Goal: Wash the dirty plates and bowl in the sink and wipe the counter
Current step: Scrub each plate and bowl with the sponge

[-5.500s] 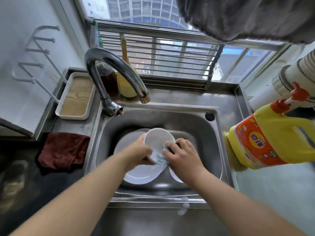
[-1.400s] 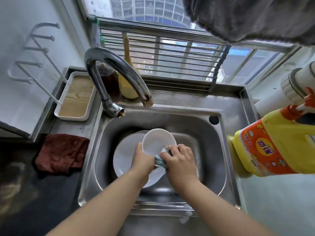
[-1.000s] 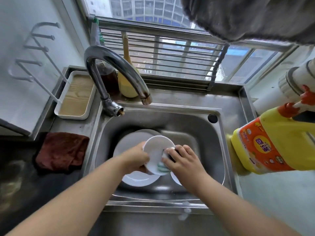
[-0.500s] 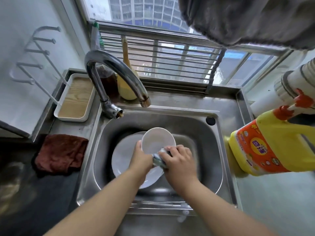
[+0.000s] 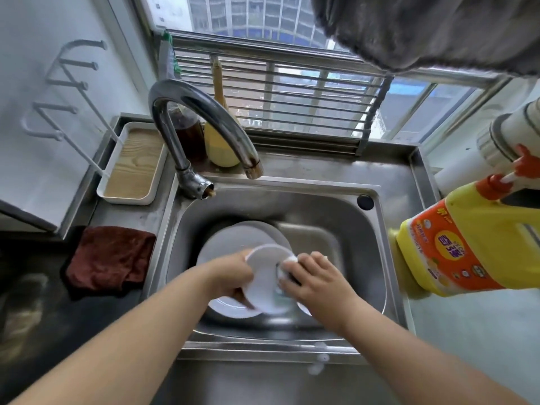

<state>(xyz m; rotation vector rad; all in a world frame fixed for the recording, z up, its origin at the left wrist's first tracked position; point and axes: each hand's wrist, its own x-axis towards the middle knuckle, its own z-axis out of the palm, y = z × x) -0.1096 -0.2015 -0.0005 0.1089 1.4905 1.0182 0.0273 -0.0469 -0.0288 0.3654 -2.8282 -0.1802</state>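
Left hand (image 5: 230, 277): fingers curled round the near-left rim of the bowl (image 5: 267, 280), holding it tilted above the plates.
Right hand (image 5: 314, 280): fingers bent over a sponge (image 5: 285, 268), pressing it against the bowl's right edge; blur hides exactly how the fingertips lie.
Bowl: white, held over the middle of the sink (image 5: 377, 258), its open side turned up toward the camera.
Plates: a large white plate (image 5: 230, 241) lies flat on the sink floor under the bowl; the edge of a second plate (image 5: 304, 309) shows beneath the right wrist.
Step in hand: by my reading, scrubbing the bowl, with the plates waiting their turn.
Next move: probably to turn the bowl in the left grip so the sponge reaches the rest of it, then rinse; that needs the tap (image 5: 201, 127) opened, as no water is seen running.
Counter cloth: a dark red cloth (image 5: 109, 257) lies folded on the counter left of the sink, near enough for the wiping step, which seems not yet begun.
Soap: a yellow detergent bottle (image 5: 470, 241) stands just right of the sink.
Far side: a shallow tray (image 5: 133, 165) sits left of the tap's base, a wooden spatula (image 5: 219, 135) leans behind the spout, and a metal rack (image 5: 277, 92) crosses the window.
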